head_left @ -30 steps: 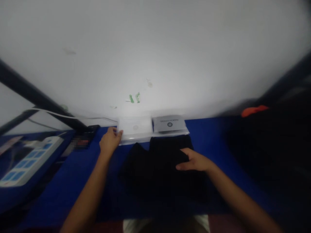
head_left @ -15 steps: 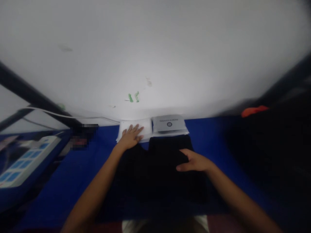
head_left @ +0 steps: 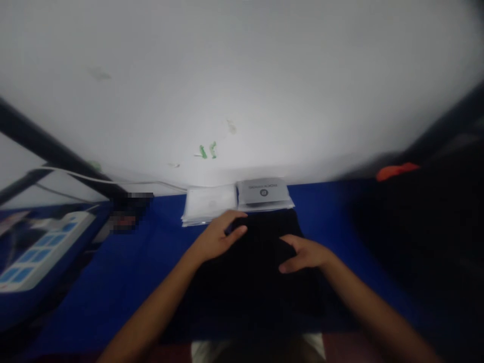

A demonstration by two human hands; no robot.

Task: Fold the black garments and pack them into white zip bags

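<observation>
A black folded cloth (head_left: 260,282) lies on the blue table in front of me, too dark to tell what kind of piece it is. My left hand (head_left: 217,237) is at its upper left edge, thumb and fingers curled around some of the fabric. At the right side, my right hand (head_left: 305,252) has a fold of the same cloth between thumb and fingers. Just beyond the cloth sit a stack of white plastic bags (head_left: 209,200) and a grey printed plastic bag (head_left: 263,191), side by side against the wall.
A white power strip with blue panels (head_left: 41,252) is at the left. A white cable (head_left: 113,181) runs along the wall (head_left: 242,91). Dark frame posts (head_left: 60,151) stand on both sides. A large dark mass with an orange item (head_left: 397,171) fills the right. The blue tabletop (head_left: 151,262) extends around the cloth.
My left hand has left the white bag stack and come back toward me onto the cloth's upper left edge. My right hand has barely shifted on the cloth.
</observation>
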